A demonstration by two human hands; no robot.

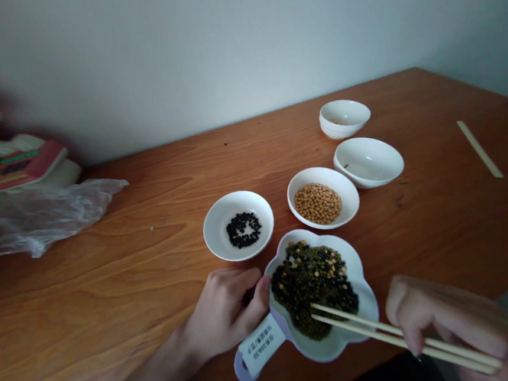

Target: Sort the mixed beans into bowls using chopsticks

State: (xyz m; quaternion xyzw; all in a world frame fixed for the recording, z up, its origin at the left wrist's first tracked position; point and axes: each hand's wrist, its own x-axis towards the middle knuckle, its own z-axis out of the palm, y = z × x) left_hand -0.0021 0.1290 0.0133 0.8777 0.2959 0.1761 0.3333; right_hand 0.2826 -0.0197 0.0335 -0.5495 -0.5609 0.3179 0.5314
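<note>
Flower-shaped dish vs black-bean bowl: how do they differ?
The flower-shaped dish has a lobed rim and a labelled handle; the black-bean bowl is round. The dish holds a heap of mixed black and green beans, the bowl a small patch of black beans only. The left hand grasps the dish; the bowl stands untouched. Both are white, on the wooden table.

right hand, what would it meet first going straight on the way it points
The right hand's chopsticks lead, so probably the mixed beans in the white flower-shaped dish; depth is unclear, but the tips look over them.
</note>
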